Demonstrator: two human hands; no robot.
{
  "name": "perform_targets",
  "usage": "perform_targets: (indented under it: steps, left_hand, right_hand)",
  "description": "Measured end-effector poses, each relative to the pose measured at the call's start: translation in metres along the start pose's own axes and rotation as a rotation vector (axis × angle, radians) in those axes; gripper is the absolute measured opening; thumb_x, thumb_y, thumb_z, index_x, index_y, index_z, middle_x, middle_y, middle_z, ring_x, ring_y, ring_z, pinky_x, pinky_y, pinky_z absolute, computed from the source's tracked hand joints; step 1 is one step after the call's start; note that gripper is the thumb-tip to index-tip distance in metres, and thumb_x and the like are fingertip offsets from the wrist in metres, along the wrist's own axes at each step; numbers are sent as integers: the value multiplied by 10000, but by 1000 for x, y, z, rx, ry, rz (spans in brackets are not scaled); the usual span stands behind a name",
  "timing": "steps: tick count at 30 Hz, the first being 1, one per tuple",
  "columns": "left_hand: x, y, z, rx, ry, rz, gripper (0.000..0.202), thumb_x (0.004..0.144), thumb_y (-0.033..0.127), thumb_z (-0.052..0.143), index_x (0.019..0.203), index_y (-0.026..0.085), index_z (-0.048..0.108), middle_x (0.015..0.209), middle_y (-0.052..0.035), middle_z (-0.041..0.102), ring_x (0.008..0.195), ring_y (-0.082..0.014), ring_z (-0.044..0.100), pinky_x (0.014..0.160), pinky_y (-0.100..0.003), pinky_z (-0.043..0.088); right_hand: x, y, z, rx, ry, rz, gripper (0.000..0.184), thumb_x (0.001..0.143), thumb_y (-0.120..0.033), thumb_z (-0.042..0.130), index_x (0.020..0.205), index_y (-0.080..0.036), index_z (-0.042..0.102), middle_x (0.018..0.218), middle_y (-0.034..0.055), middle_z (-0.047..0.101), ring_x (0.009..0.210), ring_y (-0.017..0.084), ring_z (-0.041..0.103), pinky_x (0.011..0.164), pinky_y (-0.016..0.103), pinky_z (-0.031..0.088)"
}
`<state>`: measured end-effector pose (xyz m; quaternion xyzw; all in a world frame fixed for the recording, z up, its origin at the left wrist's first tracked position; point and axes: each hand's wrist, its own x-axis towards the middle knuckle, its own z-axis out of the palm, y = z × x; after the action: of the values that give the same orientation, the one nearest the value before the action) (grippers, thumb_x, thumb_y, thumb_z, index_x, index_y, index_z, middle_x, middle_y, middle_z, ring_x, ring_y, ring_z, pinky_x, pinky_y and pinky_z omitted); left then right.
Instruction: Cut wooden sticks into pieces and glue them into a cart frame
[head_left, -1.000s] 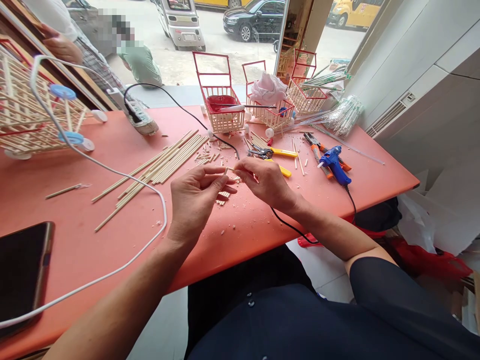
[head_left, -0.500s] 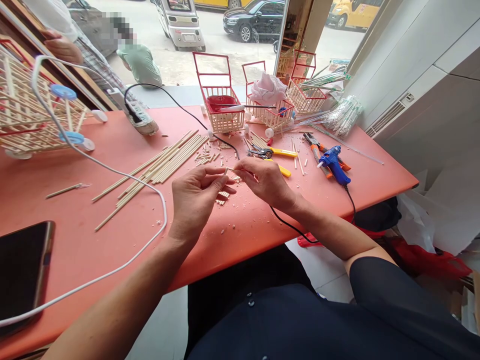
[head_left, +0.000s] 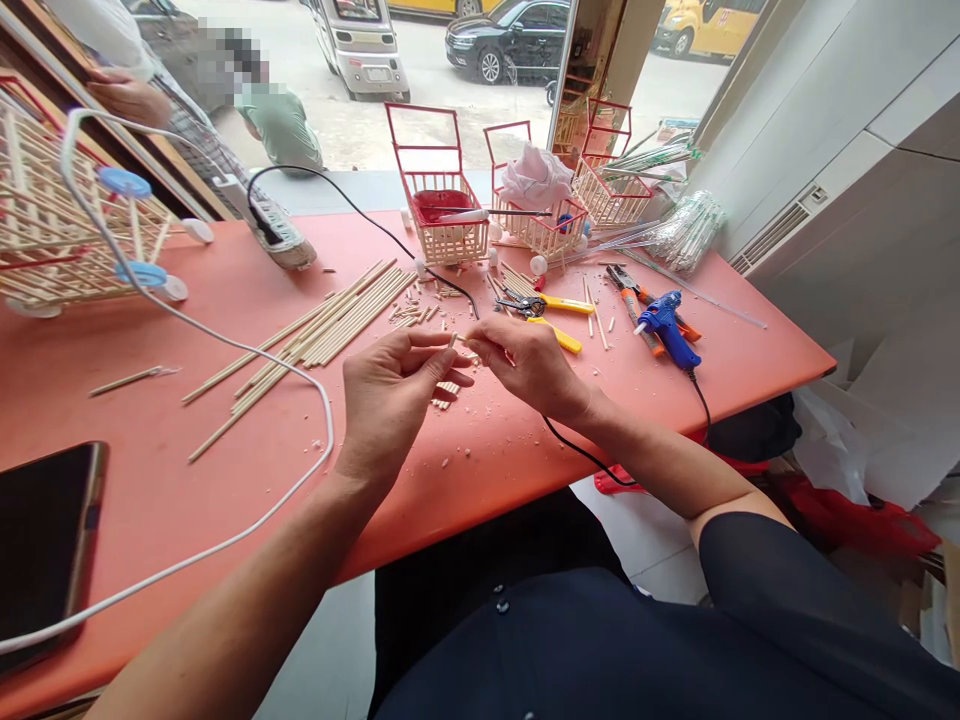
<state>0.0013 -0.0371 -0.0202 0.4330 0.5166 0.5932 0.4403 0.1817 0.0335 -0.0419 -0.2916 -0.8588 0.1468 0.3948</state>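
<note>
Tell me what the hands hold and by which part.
A short stick piece, pinched between fingertips of left hand and right hand; grip spot too small to tell.

No legible text, labels or numbers anywhere.

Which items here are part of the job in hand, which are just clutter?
In use: left hand, right hand, both pinching short stick; long sticks, yellow cutters, glue gun close by.
Lying about: phone, white cable, power strip, stick carts.
</note>
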Motion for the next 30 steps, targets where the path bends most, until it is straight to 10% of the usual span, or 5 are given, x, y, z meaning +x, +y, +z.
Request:
perform_targets:
  steps: [30]
  left_hand:
    - [0, 1, 1, 22, 9, -17, 314, 799, 365, 927, 1012, 166, 812, 855, -88, 870, 667, -226, 830, 541, -280, 605]
  right_hand:
    - [1, 1, -1, 22, 8, 10, 293, 1188, -297, 549, 959, -188, 694, 894, 41, 730, 809, 165, 606, 814, 297, 452]
